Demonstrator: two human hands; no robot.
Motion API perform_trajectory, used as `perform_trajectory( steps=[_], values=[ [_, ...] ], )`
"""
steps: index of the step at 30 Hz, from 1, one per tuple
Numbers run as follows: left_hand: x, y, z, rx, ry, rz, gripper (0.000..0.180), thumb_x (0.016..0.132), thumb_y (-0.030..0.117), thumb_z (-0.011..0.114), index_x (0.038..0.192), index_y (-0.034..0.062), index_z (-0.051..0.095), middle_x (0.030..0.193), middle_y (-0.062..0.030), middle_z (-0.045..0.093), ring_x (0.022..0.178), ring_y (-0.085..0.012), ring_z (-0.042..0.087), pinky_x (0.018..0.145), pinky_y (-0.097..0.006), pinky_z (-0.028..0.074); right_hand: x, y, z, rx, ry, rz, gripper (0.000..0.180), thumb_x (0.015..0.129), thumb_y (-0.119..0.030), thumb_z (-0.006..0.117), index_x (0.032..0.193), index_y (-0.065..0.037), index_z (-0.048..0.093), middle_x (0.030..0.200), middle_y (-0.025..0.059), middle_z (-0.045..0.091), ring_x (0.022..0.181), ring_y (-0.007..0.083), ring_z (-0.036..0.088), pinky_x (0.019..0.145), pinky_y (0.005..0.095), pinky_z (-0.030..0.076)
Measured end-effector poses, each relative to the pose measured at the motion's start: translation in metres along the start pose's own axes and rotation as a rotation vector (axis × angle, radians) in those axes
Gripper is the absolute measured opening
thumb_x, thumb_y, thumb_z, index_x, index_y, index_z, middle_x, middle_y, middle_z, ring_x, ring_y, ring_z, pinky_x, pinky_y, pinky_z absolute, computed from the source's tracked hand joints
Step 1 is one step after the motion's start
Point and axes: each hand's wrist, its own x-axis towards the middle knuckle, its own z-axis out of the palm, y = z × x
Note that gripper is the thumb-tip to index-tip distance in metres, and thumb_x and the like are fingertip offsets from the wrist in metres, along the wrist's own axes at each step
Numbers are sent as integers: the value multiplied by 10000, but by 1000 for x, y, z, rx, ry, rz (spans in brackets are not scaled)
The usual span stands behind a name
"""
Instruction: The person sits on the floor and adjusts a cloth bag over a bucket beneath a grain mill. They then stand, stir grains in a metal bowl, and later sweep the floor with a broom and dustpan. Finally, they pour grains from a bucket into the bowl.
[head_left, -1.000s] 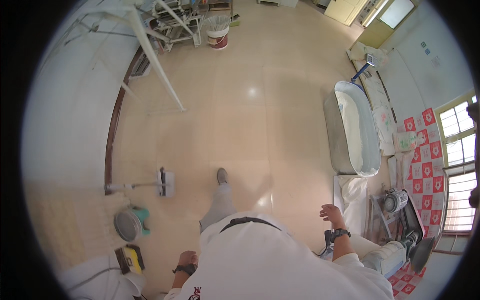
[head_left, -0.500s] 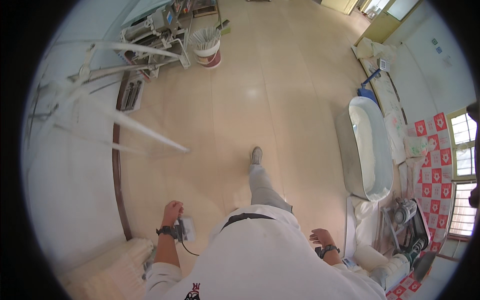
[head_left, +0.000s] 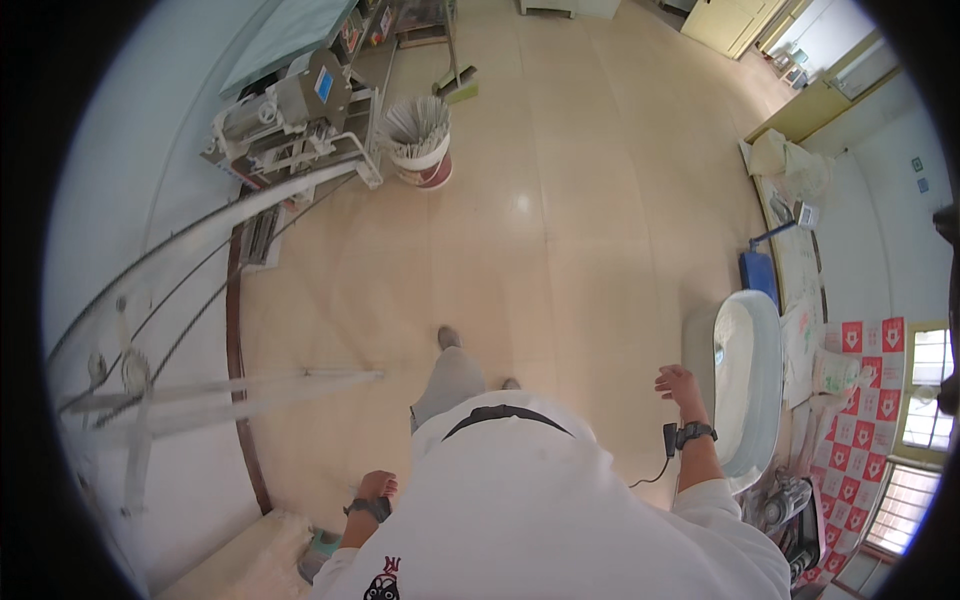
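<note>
My left hand point(head_left: 378, 486) hangs low at my left side. Its fingers are curled in and nothing shows in them. My right hand point(head_left: 680, 385) is out ahead on the right, fingers apart and holding nothing. It is nearest to the large oval metal tub point(head_left: 768, 400), which has white material inside, and appears not to touch it. Each wrist wears a black strap; a small black device point(head_left: 671, 440) with a cable sits at the right one.
Left, a metal frame with long arms point(head_left: 200, 222) stands by the wall, near a machine point(head_left: 300, 100). Beyond it are a bucket of thin sticks point(head_left: 428, 165) and a dustpan point(head_left: 460, 92). On the right are a blue scale point(head_left: 758, 272), white sacks point(head_left: 790, 165) and a motor point(head_left: 785, 500).
I have walked forward; the tub, bucket and metal frame sit lower in view. My right arm has swung ahead, and my left hand has dropped back. My other leg now leads.
</note>
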Motion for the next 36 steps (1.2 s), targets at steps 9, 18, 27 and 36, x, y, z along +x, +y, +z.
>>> perform_trajectory(
  steps=[9,18,27,36],
  values=[
    [271,152,-206,-1106,-308,-369,167,928,177,714,938,13,681,828,-129,702,697,-238,687,577,-376,553,115,-106,45,292,-53,288,299,1023,-271,605,1243,-86,686,989,129,768,821,263,763,654,417,601],
    [509,625,-379,-406,200,169,258,998,285,579,868,81,667,737,-22,639,633,-152,606,581,-332,509,151,-206,98,34,-110,301,307,1002,-283,649,1187,-43,701,1035,132,773,886,255,764,729,386,593],
    [697,909,-440,-405,598,323,381,1076,438,539,1236,97,599,1000,-26,626,854,-133,608,676,-337,519,371,-377,21,265,59,450,273,1012,-299,630,1131,-64,702,963,100,768,873,239,768,718,368,596],
    [959,1005,-608,988,656,268,551,1068,203,457,1591,31,418,1662,-193,397,1555,-354,336,1311,-499,220,451,-567,-45,374,386,109,273,1026,-276,647,1152,-41,706,923,62,756,785,172,730,672,329,576]
  ],
)
